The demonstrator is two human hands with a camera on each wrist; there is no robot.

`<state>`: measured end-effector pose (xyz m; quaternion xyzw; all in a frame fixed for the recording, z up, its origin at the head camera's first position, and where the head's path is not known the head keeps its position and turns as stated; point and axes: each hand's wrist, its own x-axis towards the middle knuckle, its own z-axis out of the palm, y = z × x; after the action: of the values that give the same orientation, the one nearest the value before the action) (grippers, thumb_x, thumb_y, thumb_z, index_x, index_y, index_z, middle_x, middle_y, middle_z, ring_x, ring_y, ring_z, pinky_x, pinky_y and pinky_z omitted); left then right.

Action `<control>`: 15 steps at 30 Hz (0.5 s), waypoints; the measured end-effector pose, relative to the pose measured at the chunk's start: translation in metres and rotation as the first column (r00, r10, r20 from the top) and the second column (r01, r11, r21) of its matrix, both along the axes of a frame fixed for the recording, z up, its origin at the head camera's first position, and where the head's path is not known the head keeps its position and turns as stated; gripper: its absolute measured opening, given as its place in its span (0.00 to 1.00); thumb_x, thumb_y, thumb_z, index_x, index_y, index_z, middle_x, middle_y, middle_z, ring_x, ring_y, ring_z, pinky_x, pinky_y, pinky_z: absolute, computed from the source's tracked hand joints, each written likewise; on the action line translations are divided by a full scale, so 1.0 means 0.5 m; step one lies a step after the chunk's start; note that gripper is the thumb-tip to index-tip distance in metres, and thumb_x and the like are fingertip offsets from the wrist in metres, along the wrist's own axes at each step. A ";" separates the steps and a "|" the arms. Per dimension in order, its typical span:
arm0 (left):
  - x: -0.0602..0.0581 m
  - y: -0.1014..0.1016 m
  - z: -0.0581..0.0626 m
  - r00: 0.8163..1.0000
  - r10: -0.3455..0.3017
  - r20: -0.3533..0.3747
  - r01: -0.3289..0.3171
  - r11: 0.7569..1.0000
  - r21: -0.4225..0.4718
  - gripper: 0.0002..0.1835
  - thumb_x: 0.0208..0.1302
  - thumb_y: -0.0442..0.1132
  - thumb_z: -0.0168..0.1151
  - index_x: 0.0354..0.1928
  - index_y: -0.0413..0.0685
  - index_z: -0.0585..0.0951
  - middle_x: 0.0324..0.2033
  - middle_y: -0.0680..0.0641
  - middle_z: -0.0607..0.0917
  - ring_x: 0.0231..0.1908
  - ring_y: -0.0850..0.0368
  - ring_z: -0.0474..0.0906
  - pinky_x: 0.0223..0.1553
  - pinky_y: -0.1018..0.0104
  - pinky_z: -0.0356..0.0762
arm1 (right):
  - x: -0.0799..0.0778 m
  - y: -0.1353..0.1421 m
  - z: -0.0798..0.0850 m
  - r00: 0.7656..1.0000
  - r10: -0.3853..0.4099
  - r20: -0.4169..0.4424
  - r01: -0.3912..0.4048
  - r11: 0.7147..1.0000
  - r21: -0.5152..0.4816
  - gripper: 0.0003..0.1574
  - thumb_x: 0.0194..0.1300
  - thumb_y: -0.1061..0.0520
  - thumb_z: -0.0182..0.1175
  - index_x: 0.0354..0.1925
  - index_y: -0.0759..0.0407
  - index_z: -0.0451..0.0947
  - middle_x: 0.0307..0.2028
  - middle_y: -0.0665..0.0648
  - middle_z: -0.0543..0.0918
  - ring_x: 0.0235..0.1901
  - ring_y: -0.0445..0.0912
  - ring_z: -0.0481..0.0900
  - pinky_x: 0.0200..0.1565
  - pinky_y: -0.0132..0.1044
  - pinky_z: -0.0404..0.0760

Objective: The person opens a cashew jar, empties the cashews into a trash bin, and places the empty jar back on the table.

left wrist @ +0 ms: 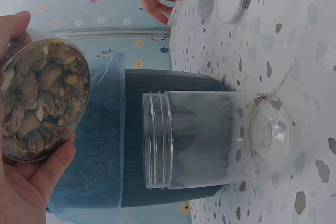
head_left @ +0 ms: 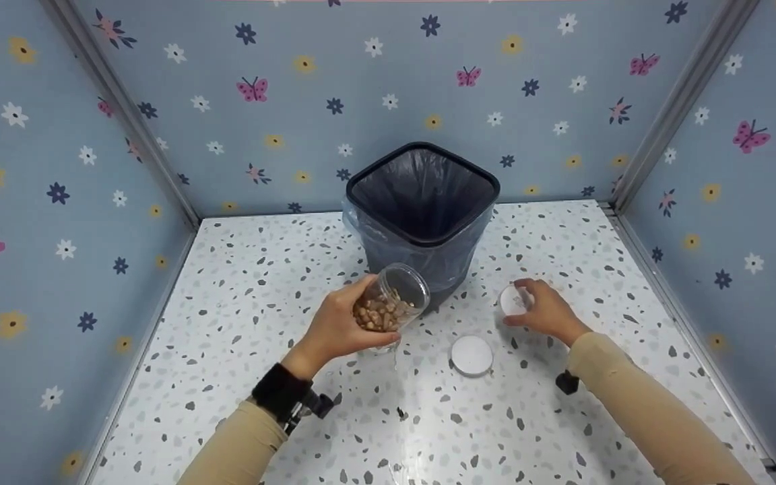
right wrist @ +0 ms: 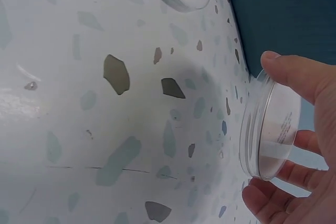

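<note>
My left hand (head_left: 337, 320) grips a clear jar (left wrist: 44, 95) part-filled with brown, nut-like pieces (head_left: 381, 314). It is tilted, its open mouth facing up and right in the head view. Below it, a second clear jar (left wrist: 202, 140) stands upright on the table without a lid, showing no contents but a few dark specks near its base; in the head view the held jar mostly hides it. Over on the right, my right hand (head_left: 550, 315) holds a round white lid (head_left: 514, 300) by its edge, between thumb and fingers. Its clear rim (right wrist: 252, 129) shows in the right wrist view.
Another white lid (head_left: 472, 356) lies flat on the speckled table (head_left: 240, 283), between the hands. Behind the jars stands a dark bin (head_left: 423, 145) with a bluish plastic liner (head_left: 354, 215). Flower-patterned walls (head_left: 374, 74) enclose the back and both sides.
</note>
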<state>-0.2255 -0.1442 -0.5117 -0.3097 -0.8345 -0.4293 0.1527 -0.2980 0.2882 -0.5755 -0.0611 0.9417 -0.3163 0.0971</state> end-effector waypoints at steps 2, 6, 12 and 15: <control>0.000 -0.001 -0.001 1.000 0.001 0.000 -0.001 1.000 0.000 0.46 0.46 0.52 0.91 0.68 0.47 0.80 0.52 0.47 0.91 0.49 0.54 0.89 0.52 0.58 0.90 | 0.001 0.001 -0.005 1.000 -0.003 0.004 0.003 1.000 -0.002 0.59 0.59 0.45 0.81 0.79 0.62 0.66 0.77 0.74 0.69 0.77 0.71 0.66 0.79 0.70 0.62; -0.001 -0.002 -0.003 1.000 0.000 0.004 0.000 1.000 0.000 0.46 0.46 0.52 0.91 0.67 0.48 0.80 0.53 0.48 0.91 0.50 0.54 0.89 0.54 0.58 0.90 | 0.002 0.002 -0.012 1.000 0.002 0.006 -0.002 1.000 0.001 0.60 0.59 0.43 0.81 0.79 0.63 0.66 0.76 0.75 0.69 0.76 0.72 0.66 0.78 0.70 0.64; 0.001 -0.002 -0.001 1.000 -0.002 0.008 0.002 1.000 0.013 0.45 0.46 0.52 0.91 0.68 0.50 0.80 0.53 0.49 0.91 0.50 0.54 0.89 0.53 0.57 0.90 | 0.003 0.004 -0.024 0.999 -0.011 0.033 0.011 1.000 0.014 0.59 0.59 0.43 0.81 0.79 0.60 0.66 0.77 0.73 0.69 0.77 0.71 0.67 0.79 0.69 0.64; 0.002 -0.003 0.000 1.000 -0.004 0.014 0.004 1.000 0.018 0.45 0.47 0.52 0.90 0.68 0.52 0.80 0.53 0.51 0.91 0.50 0.55 0.89 0.52 0.57 0.90 | 0.004 0.005 -0.029 0.999 -0.012 0.045 0.012 1.000 0.015 0.60 0.59 0.44 0.82 0.80 0.60 0.65 0.77 0.73 0.69 0.77 0.71 0.66 0.79 0.70 0.63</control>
<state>-0.2245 -0.1456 -0.5117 -0.3068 -0.8310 -0.4395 0.1487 -0.2959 0.2905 -0.5900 -0.0476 0.9419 -0.3114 0.1166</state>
